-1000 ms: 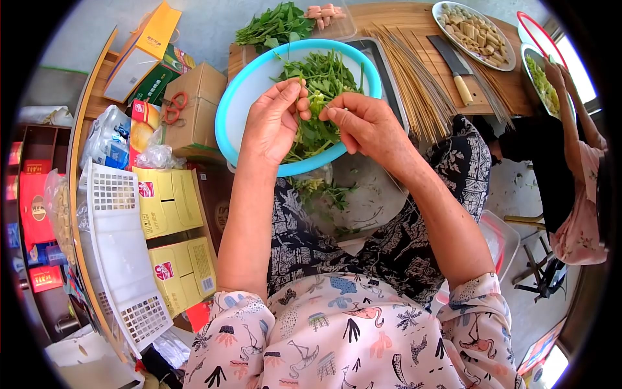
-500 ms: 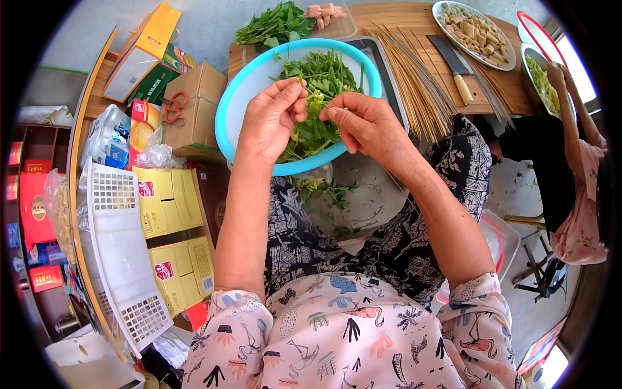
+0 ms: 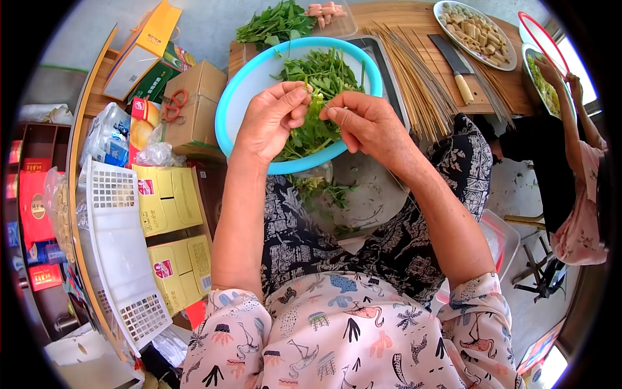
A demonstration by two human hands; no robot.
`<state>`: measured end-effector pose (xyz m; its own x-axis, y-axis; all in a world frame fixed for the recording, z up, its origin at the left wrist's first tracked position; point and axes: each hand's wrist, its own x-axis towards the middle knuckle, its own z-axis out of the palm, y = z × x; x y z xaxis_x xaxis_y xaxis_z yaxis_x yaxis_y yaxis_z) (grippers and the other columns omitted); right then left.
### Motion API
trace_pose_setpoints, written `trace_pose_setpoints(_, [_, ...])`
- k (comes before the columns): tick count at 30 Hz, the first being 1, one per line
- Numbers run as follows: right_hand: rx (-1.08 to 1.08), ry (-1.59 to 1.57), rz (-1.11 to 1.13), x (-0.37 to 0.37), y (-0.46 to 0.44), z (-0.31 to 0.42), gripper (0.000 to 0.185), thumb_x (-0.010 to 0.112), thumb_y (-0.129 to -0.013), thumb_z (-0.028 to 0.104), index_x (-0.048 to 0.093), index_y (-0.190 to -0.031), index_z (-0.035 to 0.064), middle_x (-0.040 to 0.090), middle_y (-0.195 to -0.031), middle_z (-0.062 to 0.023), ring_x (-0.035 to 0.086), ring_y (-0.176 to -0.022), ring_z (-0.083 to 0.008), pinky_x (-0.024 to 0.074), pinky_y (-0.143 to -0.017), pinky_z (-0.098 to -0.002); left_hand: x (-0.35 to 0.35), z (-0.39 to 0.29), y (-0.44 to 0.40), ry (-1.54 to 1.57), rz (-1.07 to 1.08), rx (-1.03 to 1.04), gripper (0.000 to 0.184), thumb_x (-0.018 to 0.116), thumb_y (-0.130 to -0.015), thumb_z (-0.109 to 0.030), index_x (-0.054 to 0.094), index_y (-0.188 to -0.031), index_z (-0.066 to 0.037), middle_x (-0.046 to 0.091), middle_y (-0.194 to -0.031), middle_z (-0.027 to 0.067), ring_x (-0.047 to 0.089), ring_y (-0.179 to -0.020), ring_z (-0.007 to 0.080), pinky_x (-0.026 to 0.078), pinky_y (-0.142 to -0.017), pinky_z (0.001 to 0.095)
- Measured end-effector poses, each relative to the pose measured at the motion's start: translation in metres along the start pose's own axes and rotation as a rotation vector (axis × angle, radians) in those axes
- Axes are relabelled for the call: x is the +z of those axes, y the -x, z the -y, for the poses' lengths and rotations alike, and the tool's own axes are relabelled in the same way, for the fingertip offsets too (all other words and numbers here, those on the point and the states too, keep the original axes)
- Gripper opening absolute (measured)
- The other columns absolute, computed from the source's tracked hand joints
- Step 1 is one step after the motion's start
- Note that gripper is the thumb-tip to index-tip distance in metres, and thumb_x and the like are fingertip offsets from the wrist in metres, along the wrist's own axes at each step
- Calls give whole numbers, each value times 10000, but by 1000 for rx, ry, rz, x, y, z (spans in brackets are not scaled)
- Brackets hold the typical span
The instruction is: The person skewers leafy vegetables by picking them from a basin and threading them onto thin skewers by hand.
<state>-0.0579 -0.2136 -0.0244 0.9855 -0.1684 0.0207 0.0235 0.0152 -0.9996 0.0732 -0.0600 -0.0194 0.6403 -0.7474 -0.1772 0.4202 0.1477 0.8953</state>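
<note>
Both hands are raised over a white basin with a turquoise rim (image 3: 223, 123), which holds a heap of leafy greens (image 3: 317, 68). My left hand (image 3: 275, 117) is closed in a pinch on a thin green stem, whose tip shows just above the thumb. Close beside it, my right hand (image 3: 366, 123) pinches with thumb and forefinger at pale yellow-green leaves (image 3: 316, 107) between the hands. How much of the sprig lies inside the fingers is hidden. More green scraps (image 3: 327, 191) lie below the basin, between the knees.
Bamboo skewers (image 3: 408, 78), a cleaver (image 3: 453, 65) and an oval plate of cut pieces (image 3: 476, 35) lie on the wooden table. A bunch of greens (image 3: 275, 26) is at the back. Boxes (image 3: 172, 201) and a white basket (image 3: 116, 240) stand left. Another person's hands (image 3: 551, 71) work at a bowl, right.
My left hand has turned slightly and stays in its pinch; my right hand has hardly moved. The other person's hands have moved apart at the bowl on the right.
</note>
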Motion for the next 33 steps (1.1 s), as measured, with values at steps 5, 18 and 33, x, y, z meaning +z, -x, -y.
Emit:
trace_pose_setpoints(5, [18, -17, -12, 0, 0, 1, 190, 523, -943, 164, 621, -879, 13, 498, -520, 12, 451, -444, -55, 332, -428, -234, -2, 4, -1, -27, 74, -47, 155, 631, -887, -112, 613, -997, -6, 594, -836, 19, 493, -645, 81, 382, -560, 205])
trace_pose_setpoints(18, [-52, -122, -290, -29, -3, 12, 238, 498, -965, 226, 637, -950, 33, 454, -535, 42, 353, -447, -26, 265, -416, -181, -33, 26, -33, -845, -189, 147, 150, 622, -876, -138, 681, -955, -24, 635, -801, -4, 563, -738, 66, 445, -661, 221])
trace_pose_setpoints(33, [-57, -171, -280, -33, -3, 12, 211, 516, -950, 200, 640, -930, 30, 489, -513, 24, 380, -440, -29, 277, -416, -196, -27, 39, -65, -1101, -214, 58, 163, 715, -788, -201, 691, -826, -44, 665, -744, 18, 580, -629, 102, 457, -579, 279])
